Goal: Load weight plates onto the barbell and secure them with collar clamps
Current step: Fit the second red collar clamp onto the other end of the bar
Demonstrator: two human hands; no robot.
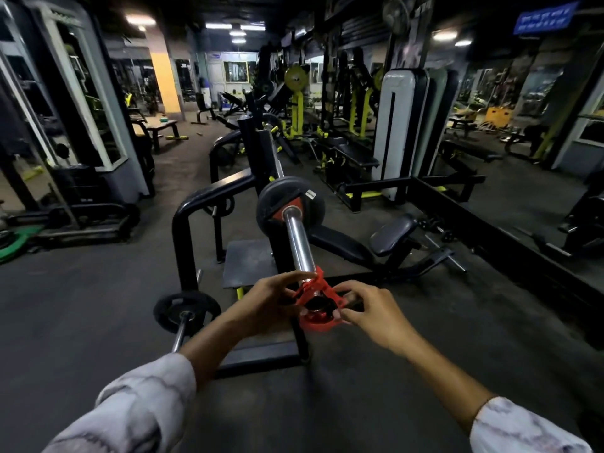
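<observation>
A chrome barbell sleeve [298, 240] points toward me from a black rack. One black weight plate [281, 199] with a red hub sits far up the sleeve against the rack. A red collar clamp [315, 300] is at the near tip of the sleeve, around its end. My left hand [268, 300] grips the clamp's left side with its fingers. My right hand [369, 308] pinches the clamp's right side. The bare sleeve between clamp and plate is free.
A second bar with a small black plate [186, 310] hangs low at the left of the black rack frame [183, 230]. A padded black bench [389, 237] lies to the right. Green plates [14, 243] lie on the floor at far left. Machines fill the background.
</observation>
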